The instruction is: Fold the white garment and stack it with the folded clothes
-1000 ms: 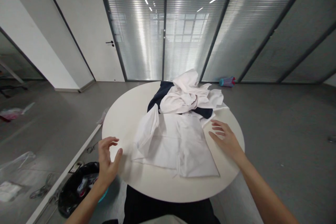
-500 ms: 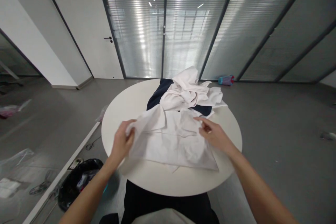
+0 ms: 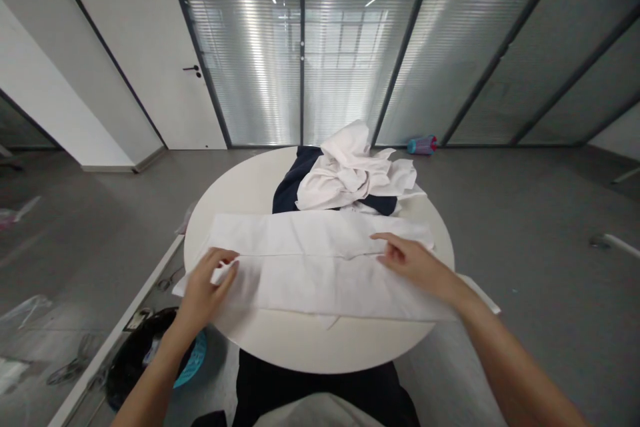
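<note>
A white cloth garment (image 3: 305, 283) lies across the round table in a long band, with a horizontal fold or seam line along its middle. Its ends reach past the table's left and right edges. My left hand (image 3: 207, 283) rests at the left part of the cloth, thumb and fingers curved and apart. Over the right part is my right hand (image 3: 413, 263), index finger stretched out and the other fingers curled near the cloth. Behind the band sits a crumpled white cloth (image 3: 345, 177) on top of a dark navy cloth (image 3: 290, 183).
The round white table (image 3: 320, 350) stands right in front of my legs. On the floor at the left are a black-lined bin (image 3: 137, 353) and a white cable strip (image 3: 120, 330). A blue and pink container (image 3: 423, 145) lies by the glass wall.
The near white garment, bunched and lifted before, now lies flatter and wider across the table. My left hand has moved left and down; my right hand has shifted slightly right.
</note>
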`<state>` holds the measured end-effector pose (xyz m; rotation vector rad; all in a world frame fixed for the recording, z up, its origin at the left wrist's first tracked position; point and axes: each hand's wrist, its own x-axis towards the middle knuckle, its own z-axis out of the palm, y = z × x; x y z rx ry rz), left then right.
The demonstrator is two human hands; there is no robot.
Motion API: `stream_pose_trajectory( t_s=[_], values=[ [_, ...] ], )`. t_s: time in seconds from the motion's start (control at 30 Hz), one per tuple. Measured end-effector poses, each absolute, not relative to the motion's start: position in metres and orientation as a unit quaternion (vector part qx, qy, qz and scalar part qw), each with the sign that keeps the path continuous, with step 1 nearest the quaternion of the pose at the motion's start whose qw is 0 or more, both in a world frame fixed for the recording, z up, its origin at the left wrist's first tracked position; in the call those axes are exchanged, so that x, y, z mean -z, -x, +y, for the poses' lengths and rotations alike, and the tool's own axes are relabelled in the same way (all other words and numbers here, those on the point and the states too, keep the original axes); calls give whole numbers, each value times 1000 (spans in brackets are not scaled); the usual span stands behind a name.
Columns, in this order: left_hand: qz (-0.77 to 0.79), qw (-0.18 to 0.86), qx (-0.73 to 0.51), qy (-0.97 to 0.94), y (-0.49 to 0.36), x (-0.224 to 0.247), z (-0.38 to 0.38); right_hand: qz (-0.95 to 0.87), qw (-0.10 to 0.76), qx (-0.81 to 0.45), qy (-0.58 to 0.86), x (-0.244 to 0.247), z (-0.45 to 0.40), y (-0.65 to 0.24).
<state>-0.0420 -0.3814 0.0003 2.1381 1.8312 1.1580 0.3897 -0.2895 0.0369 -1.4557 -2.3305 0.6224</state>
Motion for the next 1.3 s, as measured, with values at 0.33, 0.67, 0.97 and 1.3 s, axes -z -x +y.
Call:
stream_pose_trajectory(
  t_s=[0.33, 0.67, 0.97, 1.3],
  values=[
    [487, 59, -170, -855, -44, 8, -333, -778, 340, -174, 498, -48, -209, -315],
    [474, 72, -142, -866, -45, -23, -342, -859, 247, -46, 446, -27, -190, -294],
    [247, 339, -32, -907, -30, -71, -427, -939, 157, 50, 302, -33, -220, -280],
    [525, 157, -90, -832, -2, -39, -356, -944, 117, -125, 281, -30, -242, -265]
  ],
)
